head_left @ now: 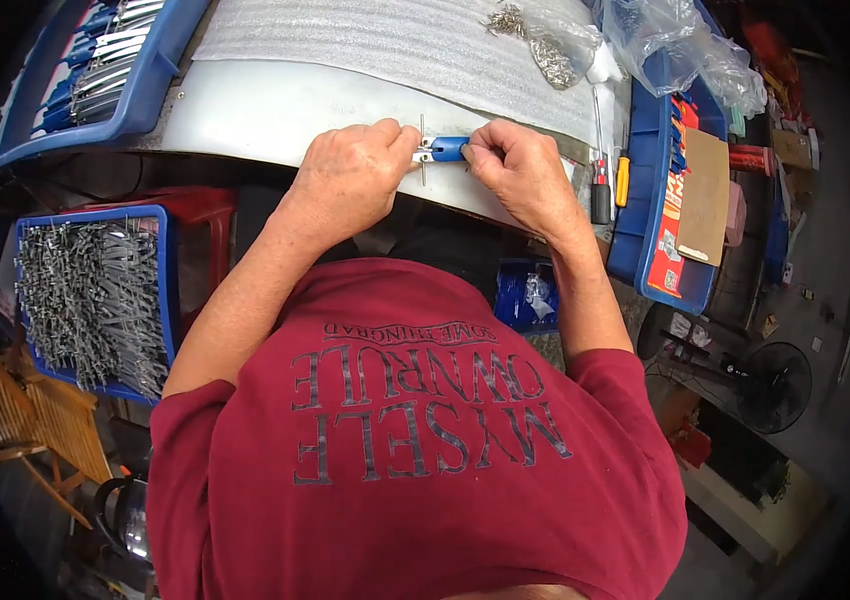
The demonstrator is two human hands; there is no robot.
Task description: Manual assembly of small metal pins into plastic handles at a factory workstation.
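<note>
Over the white worktop, my left hand (353, 172) and my right hand (527, 172) face each other around one small part. It is a blue plastic handle (448, 149) joined to a shiny metal piece (423, 152), with a thin metal rod (423, 122) standing across it. My left hand is closed on the metal end, most of which its fingers hide. At the other end, thumb and fingers of my right hand pinch the blue handle. I cannot make out whether another small item sits in the right fingertips.
Right of my hands lie a black-and-red screwdriver (600, 190) and a yellow-handled one (623, 180), beside a blue bin (628, 215). Small metal pieces (551, 62) lie in clear plastic. Blue crates of metal parts stand at upper left (135, 115) and lower left (171, 270).
</note>
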